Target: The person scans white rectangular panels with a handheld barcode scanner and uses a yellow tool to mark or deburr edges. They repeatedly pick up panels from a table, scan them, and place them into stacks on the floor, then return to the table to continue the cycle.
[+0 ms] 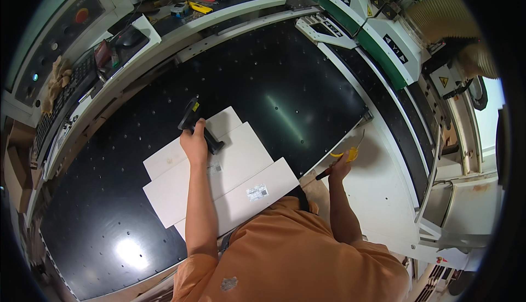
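Note:
My left hand is closed around the grip of a black barcode scanner, held over several pale flat panels. The panels overlap on the black table, and the nearest bears a printed label. A second label, on the middle panel, sits just below the scanner. Off the table's right edge, my right hand grips a yellow tool with a thin metal tip pointing up and away. A dark, reddish end sticks out below that hand; the tool's exact kind is unclear.
The black table is dotted with small holes. A machine gantry with ribbed hoses runs along the right. At the far left stand a control panel with a red button and a keyboard. Tools lie on a back shelf.

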Tool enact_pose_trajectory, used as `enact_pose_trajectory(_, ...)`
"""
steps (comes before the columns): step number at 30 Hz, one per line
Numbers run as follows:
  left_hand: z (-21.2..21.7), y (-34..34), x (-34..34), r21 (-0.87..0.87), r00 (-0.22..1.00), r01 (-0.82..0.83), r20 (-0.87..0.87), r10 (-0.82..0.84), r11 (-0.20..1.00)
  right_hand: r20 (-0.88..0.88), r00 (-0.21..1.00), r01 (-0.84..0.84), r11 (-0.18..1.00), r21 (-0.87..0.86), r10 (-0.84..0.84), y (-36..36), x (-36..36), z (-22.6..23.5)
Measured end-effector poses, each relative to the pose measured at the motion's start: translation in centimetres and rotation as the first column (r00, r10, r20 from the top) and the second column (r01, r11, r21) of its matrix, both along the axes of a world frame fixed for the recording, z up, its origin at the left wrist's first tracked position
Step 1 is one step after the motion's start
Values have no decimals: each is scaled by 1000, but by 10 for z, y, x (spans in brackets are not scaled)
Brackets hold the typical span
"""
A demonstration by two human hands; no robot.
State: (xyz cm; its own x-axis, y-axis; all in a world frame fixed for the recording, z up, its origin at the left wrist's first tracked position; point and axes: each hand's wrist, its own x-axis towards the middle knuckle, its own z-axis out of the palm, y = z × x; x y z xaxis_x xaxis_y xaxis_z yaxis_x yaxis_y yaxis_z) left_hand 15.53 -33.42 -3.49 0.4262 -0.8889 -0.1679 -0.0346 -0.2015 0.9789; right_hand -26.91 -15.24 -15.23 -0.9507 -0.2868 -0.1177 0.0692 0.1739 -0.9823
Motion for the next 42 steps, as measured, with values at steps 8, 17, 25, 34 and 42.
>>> enact_pose_trajectory(8, -2, -3, -19, 52, 999, -23, -22, 24, 998, -327, 731, -529, 800, 282, 599, -26, -53, -154)
enact_pose_trajectory(17, -2, -8, -22, 4, 997, -73, 12, 73, 997, -675, 675, 38, 899, 436, 299, -89, -116, 80)
enact_pose_trajectory(25, -1, -10, -28, 105, 998, -62, -5, 63, 993, -738, -403, -799, 184, 572, 542, -325, 134, 146)
enact_pose_trajectory(34, 2, -6, -16, 64, 970, -6, -241, 21, 998, -611, -563, -664, 135, 735, 556, -522, 278, 114)
enact_pose_trajectory(42, 0, -6, -13, -11, 836, 13, -549, -17, 1000, -561, -607, -745, -158, 648, 563, -387, 213, 130)
